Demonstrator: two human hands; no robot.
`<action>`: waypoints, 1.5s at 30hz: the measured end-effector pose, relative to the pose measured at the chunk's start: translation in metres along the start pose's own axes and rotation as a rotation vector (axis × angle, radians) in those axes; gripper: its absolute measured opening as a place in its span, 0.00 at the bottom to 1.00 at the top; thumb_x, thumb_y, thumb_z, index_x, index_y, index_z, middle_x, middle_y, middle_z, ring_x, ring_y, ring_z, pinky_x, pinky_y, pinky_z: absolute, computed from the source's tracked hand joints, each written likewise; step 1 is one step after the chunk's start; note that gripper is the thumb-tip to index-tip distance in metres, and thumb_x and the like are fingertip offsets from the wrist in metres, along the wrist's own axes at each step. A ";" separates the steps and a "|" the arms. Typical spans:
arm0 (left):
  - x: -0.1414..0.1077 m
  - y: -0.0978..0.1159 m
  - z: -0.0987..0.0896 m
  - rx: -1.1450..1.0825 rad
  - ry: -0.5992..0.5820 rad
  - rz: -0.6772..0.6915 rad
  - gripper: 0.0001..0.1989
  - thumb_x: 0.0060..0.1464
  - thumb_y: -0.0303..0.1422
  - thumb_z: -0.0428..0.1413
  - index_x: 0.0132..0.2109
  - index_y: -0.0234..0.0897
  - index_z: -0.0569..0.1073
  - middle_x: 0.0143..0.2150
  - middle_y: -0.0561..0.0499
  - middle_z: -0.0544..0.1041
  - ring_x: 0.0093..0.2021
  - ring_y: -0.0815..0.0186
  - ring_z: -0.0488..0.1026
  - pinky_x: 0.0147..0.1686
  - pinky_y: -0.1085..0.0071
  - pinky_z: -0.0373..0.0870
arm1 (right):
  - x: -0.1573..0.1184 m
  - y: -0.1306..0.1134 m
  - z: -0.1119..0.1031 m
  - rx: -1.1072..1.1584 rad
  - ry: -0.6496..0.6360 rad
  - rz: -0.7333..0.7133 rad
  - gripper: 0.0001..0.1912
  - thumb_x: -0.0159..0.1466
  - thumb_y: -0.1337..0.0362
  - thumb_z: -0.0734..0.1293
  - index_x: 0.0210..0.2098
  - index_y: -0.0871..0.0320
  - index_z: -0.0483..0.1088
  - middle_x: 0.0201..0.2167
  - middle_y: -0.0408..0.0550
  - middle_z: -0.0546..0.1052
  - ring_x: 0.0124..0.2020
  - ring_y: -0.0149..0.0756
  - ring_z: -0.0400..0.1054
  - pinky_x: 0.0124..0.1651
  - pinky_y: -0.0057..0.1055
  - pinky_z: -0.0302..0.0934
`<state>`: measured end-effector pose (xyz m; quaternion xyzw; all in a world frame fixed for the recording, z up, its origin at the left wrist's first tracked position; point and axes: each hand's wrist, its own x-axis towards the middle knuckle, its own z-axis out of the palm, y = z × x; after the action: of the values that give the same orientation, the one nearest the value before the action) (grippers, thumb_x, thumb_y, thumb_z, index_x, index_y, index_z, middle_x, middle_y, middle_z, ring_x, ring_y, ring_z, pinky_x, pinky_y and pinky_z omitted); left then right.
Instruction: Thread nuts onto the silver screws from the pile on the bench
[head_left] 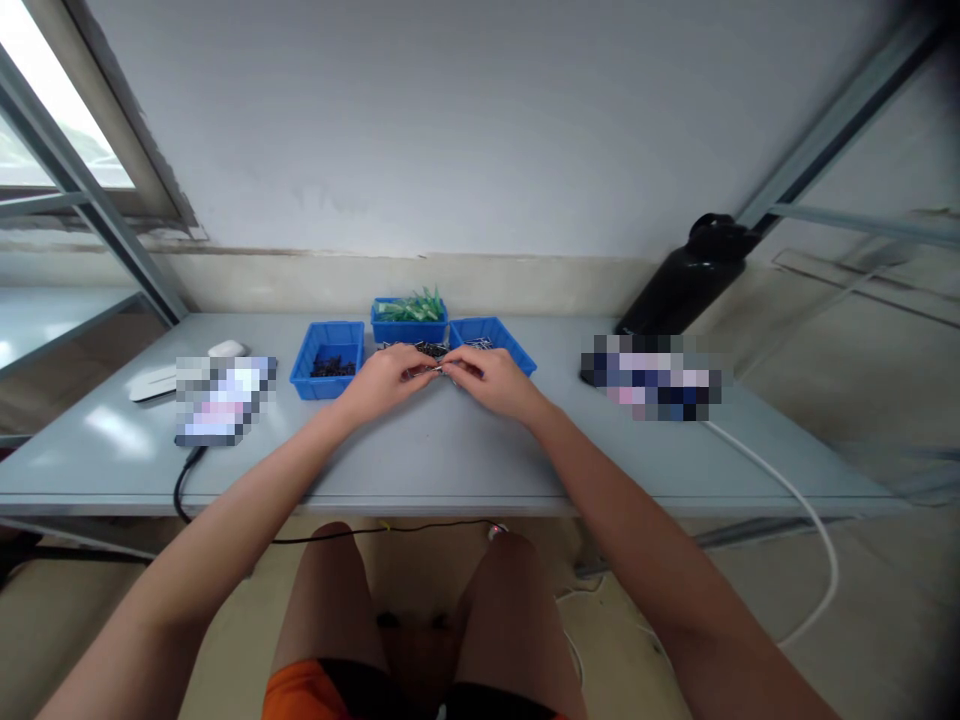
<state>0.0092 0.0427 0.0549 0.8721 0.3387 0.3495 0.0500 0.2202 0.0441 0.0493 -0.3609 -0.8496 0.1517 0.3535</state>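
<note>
My left hand [384,382] and my right hand [501,380] meet fingertip to fingertip above the middle of the table. Both are closed in a pinch on a thin silvery piece [435,370], too small to make out fully. Just behind the fingers lies a heap of slender dark and silver pieces [420,349], partly hidden by my hands. A blue bin [301,372] with small dark parts stands left of my left hand. Beyond my right hand, another blue bin [517,352] holds slender silvery pieces. Green strips [412,306] fill a third blue bin [409,330] at the back.
On the left lie a phone [225,400] with a black cable and a white earbud case [227,349]. A black bottle [686,280] stands at the right rear, behind a blurred-out object [652,380] with a white cable [787,490]. A wall [480,150] closes off the back.
</note>
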 end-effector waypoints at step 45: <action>0.001 0.000 -0.005 -0.064 0.154 0.063 0.09 0.61 0.36 0.54 0.40 0.35 0.75 0.33 0.51 0.76 0.28 0.73 0.69 0.30 0.76 0.67 | 0.002 0.000 0.004 0.032 -0.016 0.009 0.13 0.66 0.57 0.62 0.39 0.57 0.74 0.22 0.41 0.72 0.23 0.29 0.62 0.31 0.27 0.53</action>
<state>0.0063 0.0428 0.0590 0.8507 0.3028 0.4276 0.0404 0.2166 0.0454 0.0476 -0.3578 -0.8482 0.1699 0.3518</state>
